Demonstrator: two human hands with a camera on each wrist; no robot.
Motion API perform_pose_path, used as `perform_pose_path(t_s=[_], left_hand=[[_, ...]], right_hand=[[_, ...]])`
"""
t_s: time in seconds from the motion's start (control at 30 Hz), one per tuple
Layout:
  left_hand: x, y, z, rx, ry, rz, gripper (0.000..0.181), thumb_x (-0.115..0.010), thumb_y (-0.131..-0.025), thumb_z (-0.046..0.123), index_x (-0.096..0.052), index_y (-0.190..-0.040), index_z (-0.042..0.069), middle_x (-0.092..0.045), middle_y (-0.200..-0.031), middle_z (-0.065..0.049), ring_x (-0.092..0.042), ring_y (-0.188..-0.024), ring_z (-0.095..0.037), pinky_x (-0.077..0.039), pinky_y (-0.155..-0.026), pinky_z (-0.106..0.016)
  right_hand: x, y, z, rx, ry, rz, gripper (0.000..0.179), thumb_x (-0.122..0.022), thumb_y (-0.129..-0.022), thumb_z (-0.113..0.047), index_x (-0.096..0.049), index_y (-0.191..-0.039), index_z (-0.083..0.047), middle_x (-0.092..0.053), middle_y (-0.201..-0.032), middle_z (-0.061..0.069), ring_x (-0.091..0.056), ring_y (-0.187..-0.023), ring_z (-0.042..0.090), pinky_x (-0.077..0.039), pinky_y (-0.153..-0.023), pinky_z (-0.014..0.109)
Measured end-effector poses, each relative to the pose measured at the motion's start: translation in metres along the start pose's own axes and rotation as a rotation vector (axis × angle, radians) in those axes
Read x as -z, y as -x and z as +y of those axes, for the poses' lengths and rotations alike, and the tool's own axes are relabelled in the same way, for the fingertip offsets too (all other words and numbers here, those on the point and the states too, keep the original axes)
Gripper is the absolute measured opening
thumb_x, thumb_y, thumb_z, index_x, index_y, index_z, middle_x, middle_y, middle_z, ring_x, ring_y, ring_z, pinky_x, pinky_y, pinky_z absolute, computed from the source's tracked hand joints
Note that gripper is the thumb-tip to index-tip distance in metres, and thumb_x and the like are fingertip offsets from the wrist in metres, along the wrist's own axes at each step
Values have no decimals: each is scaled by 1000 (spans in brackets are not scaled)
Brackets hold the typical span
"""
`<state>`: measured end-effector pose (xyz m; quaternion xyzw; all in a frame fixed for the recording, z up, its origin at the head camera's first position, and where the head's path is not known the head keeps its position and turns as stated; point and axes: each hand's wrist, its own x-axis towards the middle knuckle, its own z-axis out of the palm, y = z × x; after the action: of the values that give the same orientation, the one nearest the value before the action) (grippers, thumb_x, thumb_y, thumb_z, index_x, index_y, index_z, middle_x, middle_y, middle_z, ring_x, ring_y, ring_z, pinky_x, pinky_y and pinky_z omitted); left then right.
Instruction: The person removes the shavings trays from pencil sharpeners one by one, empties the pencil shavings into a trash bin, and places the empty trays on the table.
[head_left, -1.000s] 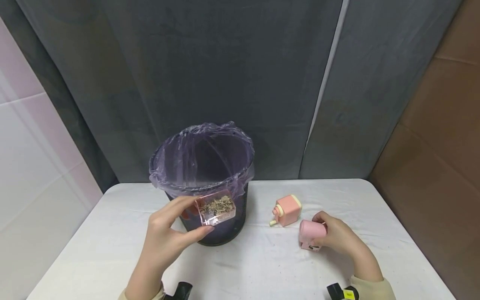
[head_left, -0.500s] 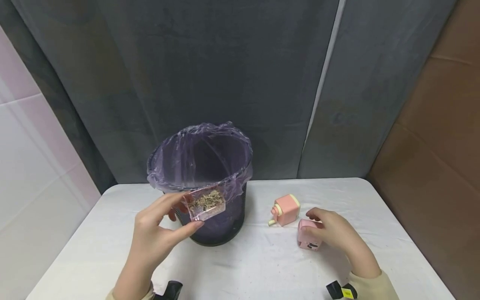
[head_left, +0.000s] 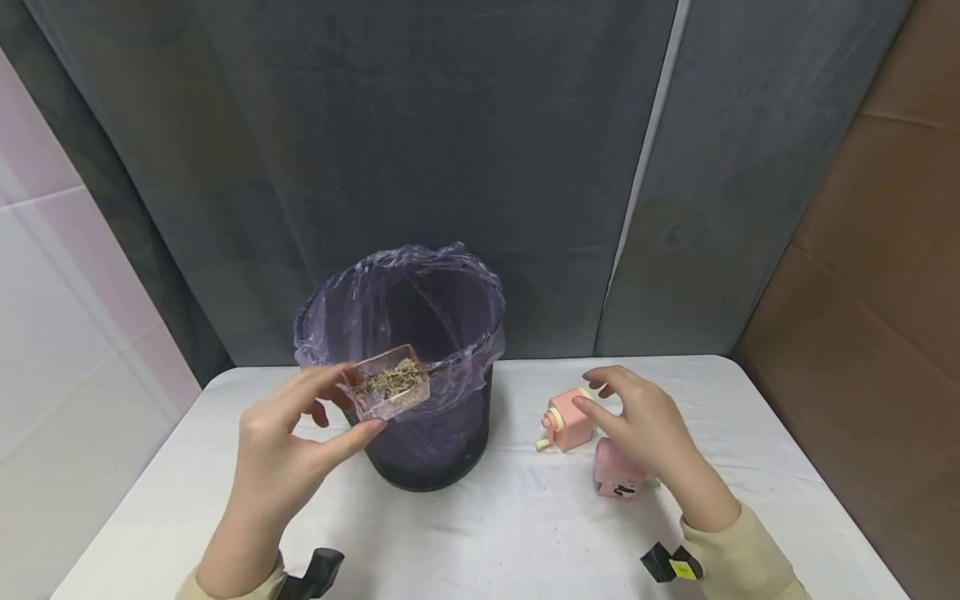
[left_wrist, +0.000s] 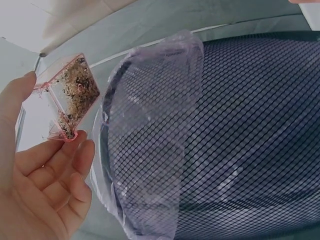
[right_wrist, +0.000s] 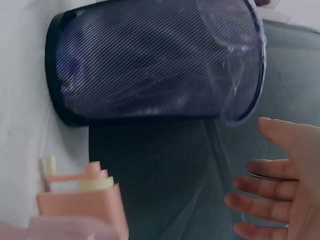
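Note:
In the head view my left hand (head_left: 281, 442) pinches a small clear pink box (head_left: 390, 385) between thumb and fingers, in front of the bin's rim. Pencil shavings (left_wrist: 79, 90) lie inside the box, which the left wrist view shows tilted. My right hand (head_left: 648, 421) is raised with fingers spread, holding nothing. Below it stands a pink container (head_left: 618, 473) with a dark print, partly hidden by the hand. Close by is an orange crank pencil sharpener (head_left: 568, 423) with cream trim, its right side partly covered by my right fingers in the head view.
A black mesh wastebasket (head_left: 435, 454) stands at the back of the white-covered table (head_left: 495, 542), lined with a purple plastic bag (head_left: 337, 342). Behind the table hangs a dark grey curtain (head_left: 450, 125). A brown panel (head_left: 862, 292) borders the right side.
My left hand has moved left and slightly up with the box of shavings. My right hand has let go of the pink container and lifted up and leftward, near the orange sharpener.

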<state>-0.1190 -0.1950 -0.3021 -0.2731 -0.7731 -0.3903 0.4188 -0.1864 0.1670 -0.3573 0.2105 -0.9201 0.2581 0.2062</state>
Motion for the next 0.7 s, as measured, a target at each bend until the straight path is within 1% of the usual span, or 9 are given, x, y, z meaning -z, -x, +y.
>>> perform_pose_path(t_s=[0.1,0.23,0.3,0.37,0.43,0.47,0.6,0.7], left_hand=[[3,-5,-1,1,-14,14,62,-69,-80,53,-69,-107,-3,-68,-88,-10,-59,-75,-4,-38,-61,-17],[4,-9,-4,-20,-33,28,60,-70,-80,50,-69,-107,-3,-68,-91,-10,-59,-75,-4,-38,-61,-17],[5,-12,-4,-13,-42,26,51,-81,-76,35,-69,-108,-3,-69,-93,-11,-60,-76,-5,-39,-61,-17],[6,-15,-4,5,-60,17,48,-87,-68,17,-69,-108,-3,-69,-94,-10,-59,-76,-5,-39,-62,-16],[7,-18,-4,14,-72,16,51,-87,-61,3,-69,-108,-3,-69,-93,-9,-59,-76,-5,-39,-62,-16],[7,-19,-4,14,-73,17,53,-84,-57,-5,-69,-108,-3,-69,-93,-8,-59,-76,-6,-39,-62,-16],[7,-23,-6,16,-85,23,53,-85,-56,-6,-70,-107,-2,-69,-91,-8,-59,-74,-5,-39,-62,-15],[8,-26,-7,36,-103,25,53,-86,-56,-7,-69,-107,-3,-68,-91,-8,-58,-74,-4,-39,-62,-15]], right_hand=[[3,-8,-8,17,-48,18,34,-70,-88,-30,-65,-114,-7,-67,-100,2,-63,-89,19,-51,-67,38],[6,-18,-16,25,-147,22,31,-69,-89,-27,-65,-113,-7,-66,-97,0,-63,-87,16,-51,-75,40],[8,-22,-21,35,-181,19,30,-68,-90,-26,-65,-113,-7,-66,-97,-2,-63,-86,14,-51,-78,40],[10,-26,-25,50,-206,16,29,-67,-90,-25,-66,-113,-7,-66,-98,-1,-63,-86,13,-51,-81,39],[12,-30,-29,65,-224,15,29,-67,-91,-25,-66,-113,-6,-67,-99,0,-63,-86,12,-51,-81,39],[13,-32,-31,67,-233,14,29,-67,-91,-25,-67,-113,-6,-67,-99,1,-63,-86,13,-51,-80,39],[14,-41,-39,50,-279,6,29,-65,-92,-26,-67,-113,-5,-68,-98,2,-62,-86,16,-52,-78,40],[13,-48,-44,19,-306,-5,30,-64,-93,-27,-67,-113,-4,-68,-95,1,-63,-83,16,-52,-74,38]])
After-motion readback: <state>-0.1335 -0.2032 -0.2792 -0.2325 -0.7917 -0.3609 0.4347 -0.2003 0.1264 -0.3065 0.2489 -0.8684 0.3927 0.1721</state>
